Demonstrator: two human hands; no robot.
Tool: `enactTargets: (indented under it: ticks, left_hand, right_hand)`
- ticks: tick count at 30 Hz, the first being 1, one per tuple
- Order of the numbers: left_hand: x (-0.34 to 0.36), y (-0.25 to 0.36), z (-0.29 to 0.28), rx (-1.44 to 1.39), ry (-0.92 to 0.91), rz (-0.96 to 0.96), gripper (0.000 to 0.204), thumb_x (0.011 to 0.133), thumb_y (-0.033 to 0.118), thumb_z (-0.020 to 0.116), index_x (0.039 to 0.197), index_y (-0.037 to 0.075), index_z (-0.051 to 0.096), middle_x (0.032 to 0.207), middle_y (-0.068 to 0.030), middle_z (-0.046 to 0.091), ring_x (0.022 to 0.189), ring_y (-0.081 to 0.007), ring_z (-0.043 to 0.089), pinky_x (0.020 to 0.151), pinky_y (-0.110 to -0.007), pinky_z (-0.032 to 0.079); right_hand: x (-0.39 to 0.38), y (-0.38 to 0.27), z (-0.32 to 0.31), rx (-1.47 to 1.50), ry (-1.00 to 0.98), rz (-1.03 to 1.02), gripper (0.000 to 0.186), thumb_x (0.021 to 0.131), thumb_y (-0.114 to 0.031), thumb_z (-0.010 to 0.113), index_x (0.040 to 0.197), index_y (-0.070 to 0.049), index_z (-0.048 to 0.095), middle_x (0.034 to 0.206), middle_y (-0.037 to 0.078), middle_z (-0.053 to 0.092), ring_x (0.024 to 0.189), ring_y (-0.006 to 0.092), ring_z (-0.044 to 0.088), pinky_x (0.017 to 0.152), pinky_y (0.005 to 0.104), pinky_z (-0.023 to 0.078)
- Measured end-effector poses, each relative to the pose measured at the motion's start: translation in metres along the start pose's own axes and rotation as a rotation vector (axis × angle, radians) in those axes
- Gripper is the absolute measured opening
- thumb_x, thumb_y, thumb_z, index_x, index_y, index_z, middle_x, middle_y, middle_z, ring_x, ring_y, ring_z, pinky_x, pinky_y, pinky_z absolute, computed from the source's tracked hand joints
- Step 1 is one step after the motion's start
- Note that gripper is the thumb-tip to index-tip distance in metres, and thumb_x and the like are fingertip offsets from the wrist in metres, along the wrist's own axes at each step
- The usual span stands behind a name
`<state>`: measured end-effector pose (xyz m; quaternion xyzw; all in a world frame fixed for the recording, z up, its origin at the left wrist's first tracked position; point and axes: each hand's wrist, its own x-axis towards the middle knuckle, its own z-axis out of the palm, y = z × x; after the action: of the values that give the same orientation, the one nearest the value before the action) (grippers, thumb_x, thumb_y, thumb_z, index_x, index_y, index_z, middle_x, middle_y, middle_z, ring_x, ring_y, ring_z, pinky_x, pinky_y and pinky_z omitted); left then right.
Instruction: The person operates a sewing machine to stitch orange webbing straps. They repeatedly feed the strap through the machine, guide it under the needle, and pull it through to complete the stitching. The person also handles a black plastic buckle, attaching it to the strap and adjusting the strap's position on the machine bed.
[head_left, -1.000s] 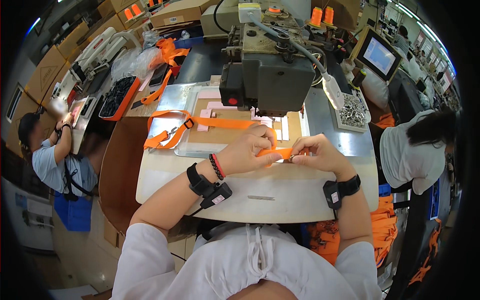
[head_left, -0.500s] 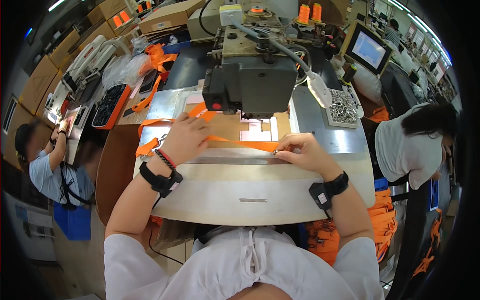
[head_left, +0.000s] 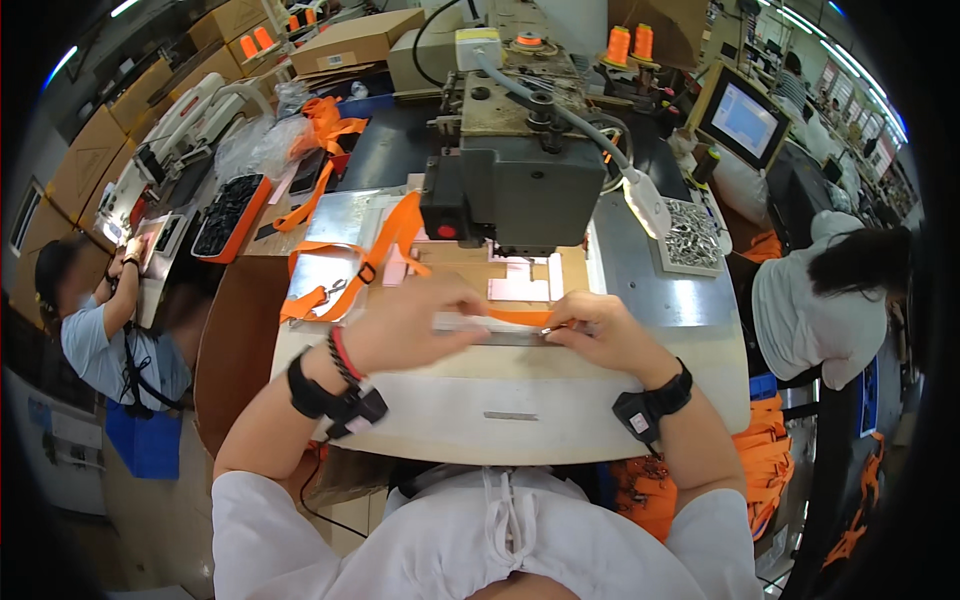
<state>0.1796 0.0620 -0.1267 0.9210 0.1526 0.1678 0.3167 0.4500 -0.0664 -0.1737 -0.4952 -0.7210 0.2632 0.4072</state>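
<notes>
An orange webbing strap [head_left: 403, 222] lies in loops at the left of the sewing machine's work plate and runs behind my left hand toward my right hand. My right hand [head_left: 600, 335] pinches the strap's end, where a small metal fitting [head_left: 546, 331] shows at the fingertips; its exact kind is too small to tell. My left hand [head_left: 415, 325] is over the strap, slightly blurred, its thumb and fingers apart. On the looped part sit a black plastic buckle [head_left: 367, 271] and a metal hook [head_left: 337, 286]. Above both hands stands the dark sewing machine head [head_left: 530, 185].
Pink-edged template pieces [head_left: 520, 289] lie under the machine head. A tray of metal hooks [head_left: 690, 236] stands at the right, an orange box of black parts [head_left: 230, 218] at the left. A screen [head_left: 740, 115] is at the back right. Two people work at the sides.
My left hand has moved right and nearer to me, its fingers opening off the strap. My right hand still pinches the strap end, slightly lower in view. The looped strap is now uncovered.
</notes>
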Motion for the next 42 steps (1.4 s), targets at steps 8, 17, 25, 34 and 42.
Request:
enactTargets:
  ticks: [8,17,25,34,42]
  left_hand:
    - [0.041,0.011,0.060,-0.354,-0.215,-0.318,0.041,0.090,0.014,0.071,0.127,0.002,0.061,0.094,-0.0104,0.071,0.078,-0.0146,0.071,0.070,-0.026,0.054]
    - [0.040,-0.015,0.073,-0.784,0.012,-0.497,0.030,0.099,0.025,0.062,0.105,-0.005,0.063,0.088,-0.0070,0.069,0.068,-0.0120,0.069,0.059,-0.022,0.054]
    - [0.042,-0.007,0.085,-0.811,0.101,-0.502,0.035,0.098,0.029,0.061,0.096,-0.006,0.066,0.084,-0.0082,0.069,0.068,-0.0127,0.070,0.056,-0.024,0.055]
    - [0.040,0.006,0.091,-0.671,0.193,-0.451,0.028,0.096,0.023,0.062,0.095,-0.003,0.071,0.069,-0.0052,0.069,0.061,-0.0096,0.066,0.056,-0.023,0.052]
    - [0.040,-0.003,0.094,-0.490,0.236,-0.285,0.022,0.092,0.016,0.064,0.106,0.001,0.069,0.077,-0.0076,0.071,0.065,-0.0118,0.066,0.062,-0.024,0.053]
  right_hand:
    - [-0.004,-0.001,0.006,0.165,-0.038,0.105,0.011,0.084,-0.005,0.073,0.092,-0.002,0.066,0.086,0.006,0.066,0.068,0.0157,0.059,0.062,0.0260,0.048]
    - [0.000,0.020,-0.006,0.149,0.437,0.181,0.009,0.092,-0.008,0.069,0.097,-0.001,0.065,0.091,0.002,0.067,0.071,0.0062,0.058,0.066,0.0200,0.046]
    - [0.001,0.014,0.009,0.591,0.485,0.288,0.010,0.091,-0.002,0.070,0.094,0.000,0.060,0.089,0.003,0.067,0.077,0.0074,0.063,0.073,0.0216,0.052]
    - [0.004,0.001,0.017,-0.116,0.558,0.010,0.017,0.079,0.002,0.078,0.087,-0.002,0.063,0.087,0.006,0.066,0.082,0.0145,0.064,0.076,0.0275,0.051]
    - [0.002,0.002,0.016,-0.126,0.308,-0.129,0.018,0.074,0.006,0.075,0.086,-0.004,0.066,0.093,0.010,0.070,0.086,0.0208,0.067,0.077,0.0303,0.054]
